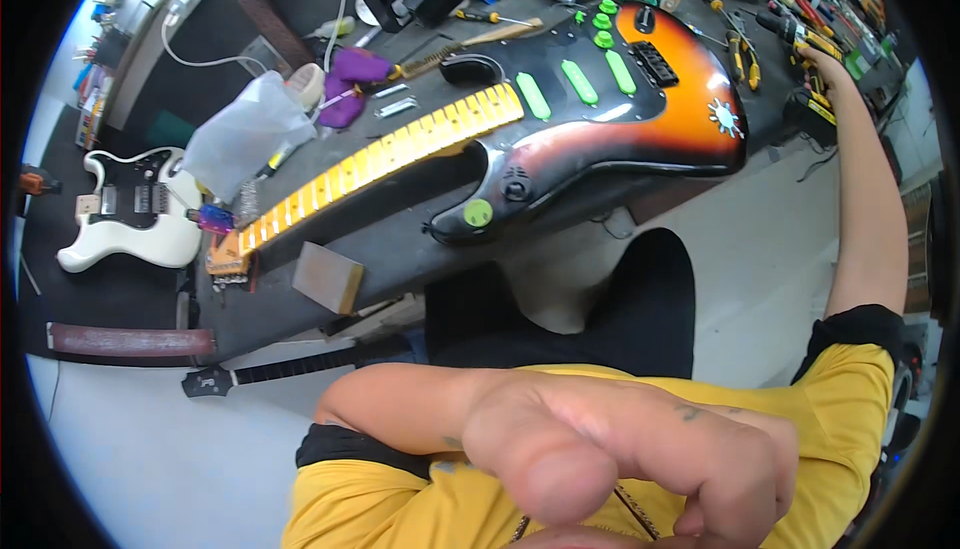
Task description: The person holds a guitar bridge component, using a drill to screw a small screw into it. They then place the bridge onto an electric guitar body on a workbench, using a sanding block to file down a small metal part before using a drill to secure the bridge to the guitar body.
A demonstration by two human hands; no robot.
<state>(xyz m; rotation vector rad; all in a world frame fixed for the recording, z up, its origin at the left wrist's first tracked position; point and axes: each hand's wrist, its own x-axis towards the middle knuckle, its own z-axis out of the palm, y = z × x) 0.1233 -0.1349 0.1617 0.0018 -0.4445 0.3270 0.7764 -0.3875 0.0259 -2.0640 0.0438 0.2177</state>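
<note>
My right hand (pixel 828 71) reaches out to the far right, its fingers wrapped round the handle of a yellow and black cordless drill (pixel 812 109) on the bench. Close to my chest, my left hand (pixel 630 439) is raised with the fingers curled in and the thumb forward; I see nothing held in it, though its lower part is cut off by the frame's edge. A sunburst electric guitar (pixel 690 79) with bright green pickup covers and knobs lies face up on the bench. Its pale maple neck (pixel 370 164) points to the near left.
A white guitar body (pixel 125 241) lies at the left. Beside the neck are a clear plastic bag (pixel 250 129), a purple cloth (pixel 358 69) and a wooden block (pixel 328 277). Yellow-handled pliers (pixel 742 57) and many tools crowd the far right. A dark guitar neck (pixel 290 367) sits below the bench edge.
</note>
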